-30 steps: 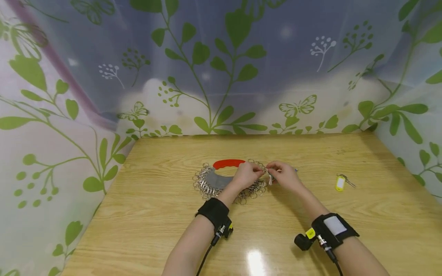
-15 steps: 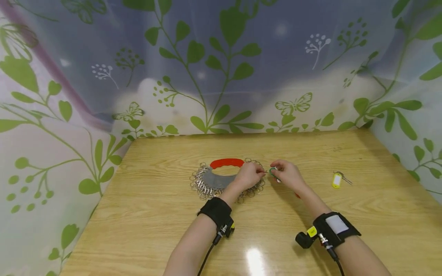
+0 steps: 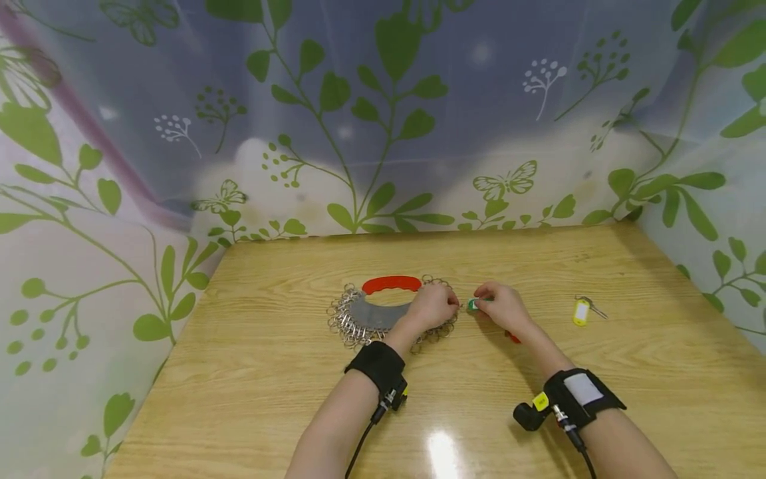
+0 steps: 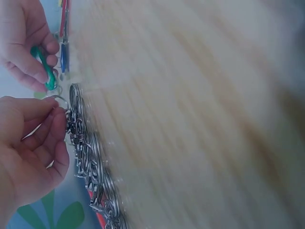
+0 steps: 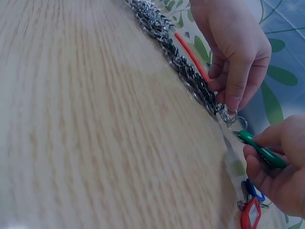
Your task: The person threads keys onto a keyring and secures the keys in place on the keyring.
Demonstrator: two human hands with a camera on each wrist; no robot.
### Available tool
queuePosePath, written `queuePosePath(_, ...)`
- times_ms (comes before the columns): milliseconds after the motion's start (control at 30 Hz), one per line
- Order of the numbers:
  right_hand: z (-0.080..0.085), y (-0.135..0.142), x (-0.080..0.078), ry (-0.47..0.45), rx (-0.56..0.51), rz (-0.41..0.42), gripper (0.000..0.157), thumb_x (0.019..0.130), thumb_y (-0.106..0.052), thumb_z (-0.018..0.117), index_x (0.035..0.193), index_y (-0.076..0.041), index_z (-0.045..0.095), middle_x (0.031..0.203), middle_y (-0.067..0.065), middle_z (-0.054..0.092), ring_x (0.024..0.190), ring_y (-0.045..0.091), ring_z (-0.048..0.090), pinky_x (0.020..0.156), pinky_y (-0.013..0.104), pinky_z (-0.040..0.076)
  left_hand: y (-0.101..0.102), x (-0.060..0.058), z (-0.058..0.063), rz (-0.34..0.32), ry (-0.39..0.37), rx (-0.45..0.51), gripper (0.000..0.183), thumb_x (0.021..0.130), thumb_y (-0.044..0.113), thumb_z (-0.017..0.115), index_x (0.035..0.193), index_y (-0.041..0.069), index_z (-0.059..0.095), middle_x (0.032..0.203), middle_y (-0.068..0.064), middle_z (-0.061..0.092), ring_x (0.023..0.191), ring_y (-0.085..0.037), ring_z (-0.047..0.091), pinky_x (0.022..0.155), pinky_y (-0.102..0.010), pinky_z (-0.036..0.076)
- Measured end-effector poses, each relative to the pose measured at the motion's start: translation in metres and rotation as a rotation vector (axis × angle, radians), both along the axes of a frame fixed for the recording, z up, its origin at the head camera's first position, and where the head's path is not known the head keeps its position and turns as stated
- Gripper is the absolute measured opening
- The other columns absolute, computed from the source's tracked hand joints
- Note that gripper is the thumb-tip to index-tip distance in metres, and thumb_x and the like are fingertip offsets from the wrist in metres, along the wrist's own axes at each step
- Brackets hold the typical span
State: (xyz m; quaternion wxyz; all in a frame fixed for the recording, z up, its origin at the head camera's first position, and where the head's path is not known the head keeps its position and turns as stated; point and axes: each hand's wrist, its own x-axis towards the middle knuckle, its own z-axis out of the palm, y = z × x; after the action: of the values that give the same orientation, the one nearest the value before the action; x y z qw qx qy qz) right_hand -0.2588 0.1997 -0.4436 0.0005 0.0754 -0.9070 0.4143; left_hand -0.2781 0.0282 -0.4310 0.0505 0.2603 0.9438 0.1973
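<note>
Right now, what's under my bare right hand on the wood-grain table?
From above, a red plastic tag peeks out beneath your right hand; the right wrist view adds a blue plastic tag and some metal parts. The rest is hidden by your hand.

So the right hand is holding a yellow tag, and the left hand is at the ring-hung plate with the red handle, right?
Not yellow: the right hand holds a green tag, as the right wrist view shows. The rest stands.

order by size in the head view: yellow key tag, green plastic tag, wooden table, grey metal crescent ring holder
Wooden table
Grey metal crescent ring holder
Yellow key tag
Green plastic tag (visible part only)
</note>
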Motion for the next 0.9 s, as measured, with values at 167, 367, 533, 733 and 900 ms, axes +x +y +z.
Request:
queuePosePath(167, -0.003, 0.003, 0.0, -0.02, 0.005, -0.023, 0.017, 0.089, -0.008, 0.059, 0.098, 0.006, 0.062, 0.084, 0.014, 0.064, 0.065, 0.017, 0.059, 0.057, 0.027, 0.045, 0.003, -0.001, -0.003, -0.005, -0.016, -0.018, 0.016, 0.091, 0.015, 0.059, 0.093, 0.014, 0.075, 0.089, 0.002, 0.069, 0.076, -0.01, 0.063, 0.067, -0.023, 0.047)
queuePosePath(367, -0.004, 0.007, 0.001, -0.002, 0.032, -0.024, 0.015, 0.088, -0.006, 0.058, 0.096, 0.005, 0.063, 0.074, 0.009, 0.063, 0.063, 0.018, 0.059, 0.054, 0.029, 0.044, 0.008, -0.003, -0.004, -0.015, -0.004, -0.059, 0.017, 0.091, 0.015, 0.058, 0.093, 0.014, 0.075, 0.089, 0.002, 0.069, 0.073, -0.009, 0.062, 0.061, -0.02, 0.045)
queuePosePath(533, -0.004, 0.007, 0.001, 0.013, 0.061, -0.024, 0.014, 0.088, -0.006, 0.058, 0.095, 0.005, 0.063, 0.07, 0.008, 0.06, 0.054, 0.015, 0.053, 0.046, 0.028, 0.042, 0.011, -0.004, -0.003, -0.017, -0.004, -0.1, 0.017, 0.091, 0.015, 0.058, 0.094, 0.015, 0.075, 0.091, 0.003, 0.069, 0.076, -0.01, 0.062, 0.063, -0.021, 0.045)
queuePosePath(733, -0.004, 0.008, 0.002, 0.066, 0.126, 0.001, 0.011, 0.087, -0.005, 0.06, 0.092, 0.004, 0.064, 0.082, 0.014, 0.063, 0.061, 0.019, 0.053, 0.049, 0.031, 0.044, 0.013, -0.004, -0.003, -0.019, 0.034, -0.156, 0.016, 0.09, 0.018, 0.059, 0.093, 0.016, 0.075, 0.089, 0.004, 0.068, 0.079, -0.01, 0.062, 0.063, -0.022, 0.046)
queuePosePath(900, -0.005, 0.009, 0.003, 0.129, 0.189, 0.018, 0.008, 0.086, -0.004, 0.062, 0.089, 0.003, 0.065, 0.085, 0.015, 0.065, 0.076, 0.028, 0.059, 0.066, 0.04, 0.046, 0.015, -0.003, -0.002, -0.039, 0.083, -0.213, 0.018, 0.091, 0.019, 0.058, 0.081, 0.017, 0.074, 0.074, 0.006, 0.065, 0.065, -0.009, 0.056, 0.058, -0.023, 0.041)
